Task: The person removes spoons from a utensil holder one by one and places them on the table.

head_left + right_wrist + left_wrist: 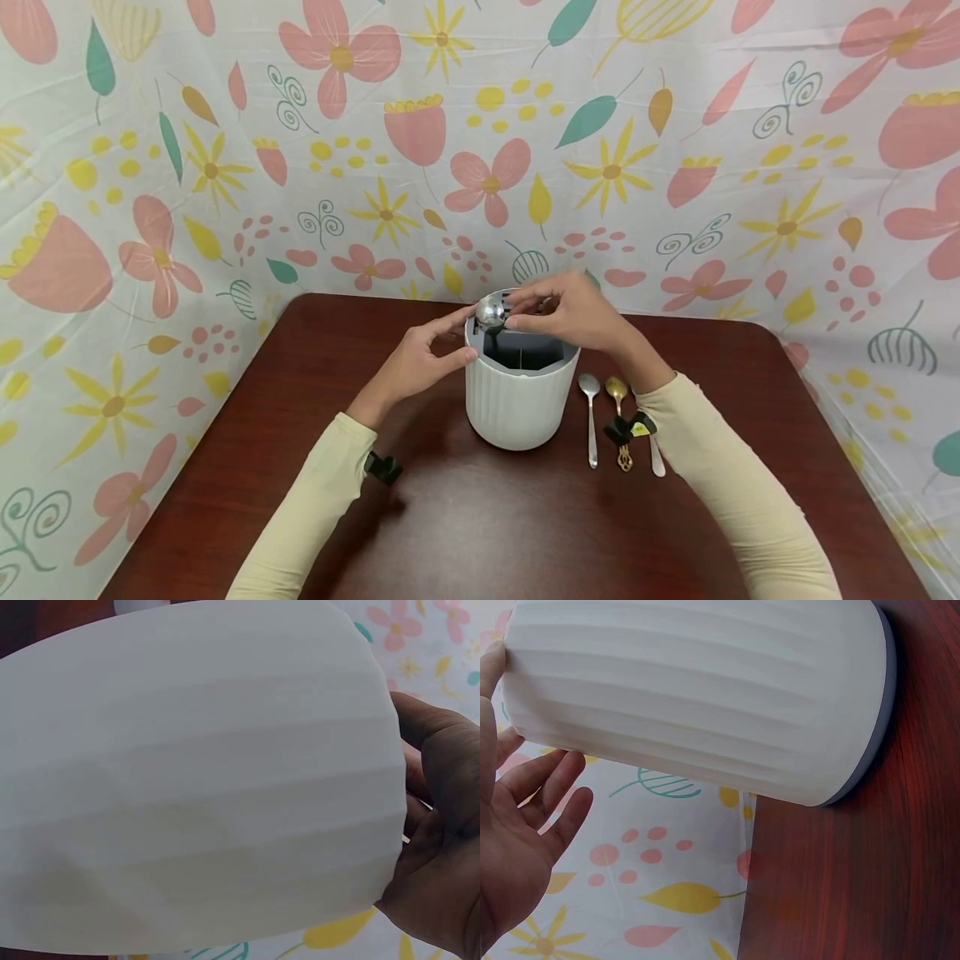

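Note:
A white ribbed utensil holder (517, 408) with a dark grey divided insert (555, 354) stands on the table. Above its left back rim shows the shiny round metal bowl (491, 312) of a utensil whose lower part is hidden. My left hand (427, 354) touches the holder's left side, thumb on the wall, fingers fairly straight. From the right, my right hand (573, 312) reaches over the back rim. Its thumb and fingertips lie close beside the metal bowl; whether they pinch it is unclear. In the right wrist view, the holder hides those fingertips.
Right of the holder lie a silver spoon (590, 408), a gold spoon (617, 389) with an ornate handle end, and another silver handle (657, 458) partly under my right forearm. Flower-printed cloth (491, 183) hangs behind the dark wooden table (480, 517).

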A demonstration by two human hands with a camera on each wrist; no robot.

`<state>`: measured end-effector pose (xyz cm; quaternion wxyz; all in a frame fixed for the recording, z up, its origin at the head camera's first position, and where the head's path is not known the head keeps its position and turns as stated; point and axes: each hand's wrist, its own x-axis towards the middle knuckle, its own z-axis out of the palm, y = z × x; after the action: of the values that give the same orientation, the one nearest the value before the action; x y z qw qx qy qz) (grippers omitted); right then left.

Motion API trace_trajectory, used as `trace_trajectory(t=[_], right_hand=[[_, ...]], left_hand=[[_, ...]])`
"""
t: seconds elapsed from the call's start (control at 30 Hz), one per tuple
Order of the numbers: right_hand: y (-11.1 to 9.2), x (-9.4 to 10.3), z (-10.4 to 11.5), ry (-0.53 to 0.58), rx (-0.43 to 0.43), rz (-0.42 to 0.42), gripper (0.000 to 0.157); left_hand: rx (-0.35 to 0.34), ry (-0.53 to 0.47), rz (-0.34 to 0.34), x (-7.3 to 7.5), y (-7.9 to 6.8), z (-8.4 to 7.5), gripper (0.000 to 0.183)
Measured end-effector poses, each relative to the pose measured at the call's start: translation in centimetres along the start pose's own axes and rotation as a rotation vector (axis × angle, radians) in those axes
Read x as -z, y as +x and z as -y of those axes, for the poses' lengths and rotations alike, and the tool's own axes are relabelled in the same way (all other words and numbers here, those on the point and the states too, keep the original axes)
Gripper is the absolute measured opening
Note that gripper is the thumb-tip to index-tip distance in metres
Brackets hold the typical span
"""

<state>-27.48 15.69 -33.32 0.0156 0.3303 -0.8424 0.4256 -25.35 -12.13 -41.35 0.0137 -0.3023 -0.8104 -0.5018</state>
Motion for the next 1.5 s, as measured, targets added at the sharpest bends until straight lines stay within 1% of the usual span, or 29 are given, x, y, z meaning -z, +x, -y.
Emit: trace_trajectory(t=[0.4,0.73,1.03,1.5], right_hand=[[0.3,-0.8,0.1,-0.045,0.011,0.021,0.029],[0.4,-1.1,0.5,-0.018,-0.014,0.041,0.033],[0.7,-1.4,0.5,-0.027,-0.031,0.016,0.024],[0.5,-1.3,0.1,-0.021,-0.009,0.025,0.018]], left_hand=[[0.003,0.0,-0.007,-0.1,0.0,0.1,0.061],[0.015,0.0,-0.005,0.0,-0.1,0.0,0.06],[0.014,0.002,-0.006,0.0,-0.1,0.0,0.06],[0.012,0.005,0.001,0.0,0.1,-0.1,0.061]])
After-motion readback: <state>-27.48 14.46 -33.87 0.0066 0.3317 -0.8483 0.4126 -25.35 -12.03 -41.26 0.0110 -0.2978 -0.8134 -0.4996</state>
